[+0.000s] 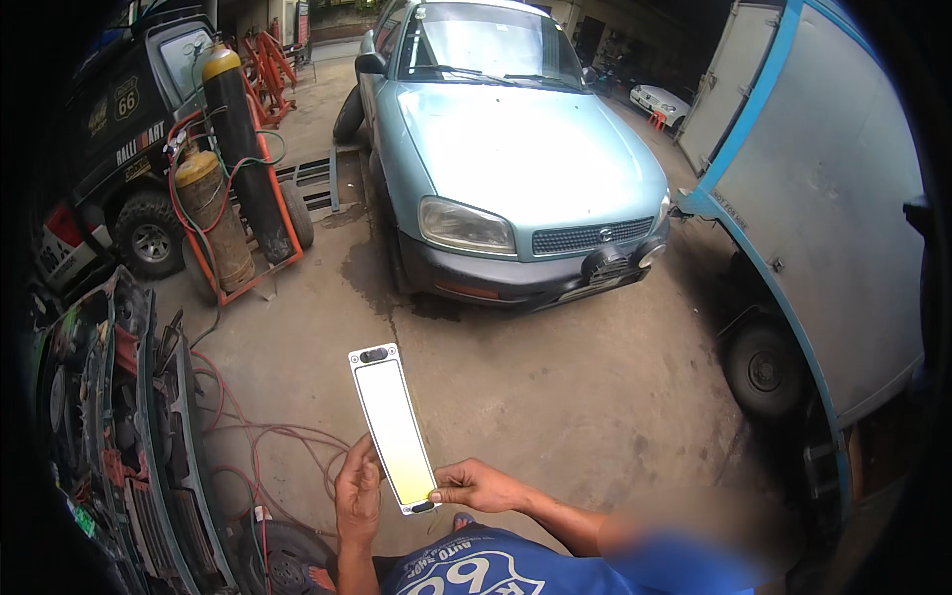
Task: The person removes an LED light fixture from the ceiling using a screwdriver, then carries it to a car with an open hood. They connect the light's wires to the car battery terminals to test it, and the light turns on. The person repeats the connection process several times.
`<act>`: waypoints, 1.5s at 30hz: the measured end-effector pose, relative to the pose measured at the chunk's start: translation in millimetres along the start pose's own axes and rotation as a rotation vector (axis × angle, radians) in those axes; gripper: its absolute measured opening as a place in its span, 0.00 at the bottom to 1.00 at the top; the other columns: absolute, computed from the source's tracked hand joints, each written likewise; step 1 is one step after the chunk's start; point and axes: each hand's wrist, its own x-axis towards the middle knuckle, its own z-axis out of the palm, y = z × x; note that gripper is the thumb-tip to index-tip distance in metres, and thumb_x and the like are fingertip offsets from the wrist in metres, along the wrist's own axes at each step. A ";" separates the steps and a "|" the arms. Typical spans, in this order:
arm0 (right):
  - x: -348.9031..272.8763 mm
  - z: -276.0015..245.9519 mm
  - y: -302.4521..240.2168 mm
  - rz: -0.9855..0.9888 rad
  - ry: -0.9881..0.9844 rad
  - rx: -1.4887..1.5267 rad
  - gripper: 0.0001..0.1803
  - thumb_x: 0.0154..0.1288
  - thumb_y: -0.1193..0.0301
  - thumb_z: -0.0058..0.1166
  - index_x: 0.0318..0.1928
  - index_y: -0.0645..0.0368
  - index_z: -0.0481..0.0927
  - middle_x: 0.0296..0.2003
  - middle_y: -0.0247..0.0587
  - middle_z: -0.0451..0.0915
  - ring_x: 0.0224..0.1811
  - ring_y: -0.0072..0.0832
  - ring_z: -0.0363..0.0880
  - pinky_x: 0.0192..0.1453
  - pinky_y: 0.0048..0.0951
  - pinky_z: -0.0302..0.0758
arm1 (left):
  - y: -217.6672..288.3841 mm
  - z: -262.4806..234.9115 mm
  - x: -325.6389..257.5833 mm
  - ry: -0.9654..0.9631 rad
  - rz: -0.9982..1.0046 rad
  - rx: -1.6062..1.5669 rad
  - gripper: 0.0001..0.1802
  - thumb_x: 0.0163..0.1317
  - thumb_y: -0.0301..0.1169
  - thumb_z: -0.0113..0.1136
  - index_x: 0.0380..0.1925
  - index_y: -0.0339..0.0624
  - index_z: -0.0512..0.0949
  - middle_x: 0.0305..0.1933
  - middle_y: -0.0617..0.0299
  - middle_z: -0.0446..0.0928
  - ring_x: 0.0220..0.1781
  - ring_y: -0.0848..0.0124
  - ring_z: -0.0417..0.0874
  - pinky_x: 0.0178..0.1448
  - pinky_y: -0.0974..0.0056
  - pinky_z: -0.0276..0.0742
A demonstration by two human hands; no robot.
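Far left edge: open engine bay (109,416) of a vehicle, radiator and hoses exposed. Red hoses (268,436) trail loose across the concrete floor (595,397) beside it. Upper left: dark off-road vehicle (129,149), and in front of it a trolley with two gas cylinders (233,159), one tall and dark with a yellow top, one shorter and yellowish, hoses looped around them.

Lower centre: left hand (357,496) closed around the left edge of a long, narrow white panel (395,428), thumb side against it. The panel has a pale, glowing face fading to yellow at the near end, and a small dark fitting at each end. It is held in the air above the floor, tilted, far end pointing toward the car. Right hand (476,486) pinches the near right corner between thumb and fingertips. Both hands grip; neither is open.

Centre: light blue car (516,149) parked nose toward the person, oil stain on the floor under its front. Right: grey box body of a truck (833,198) with blue trim, rear wheel (764,369) visible below.

Risks, as judged: grip sits only at the near end, so the long free end could swing or slip and drop onto concrete. Loose red hoses lie near the feet, a trip hazard if the person steps left
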 end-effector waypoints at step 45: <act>-555.2 -1080.1 197.9 0.111 1.267 0.196 0.11 0.71 0.67 0.65 0.46 0.61 0.85 0.34 0.31 0.82 0.30 0.17 0.72 0.37 0.24 0.71 | -518.8 1127.9 629.4 -0.481 -0.354 -0.265 0.16 0.82 0.35 0.43 0.57 0.34 0.71 0.50 0.49 0.82 0.50 0.57 0.89 0.56 0.59 0.86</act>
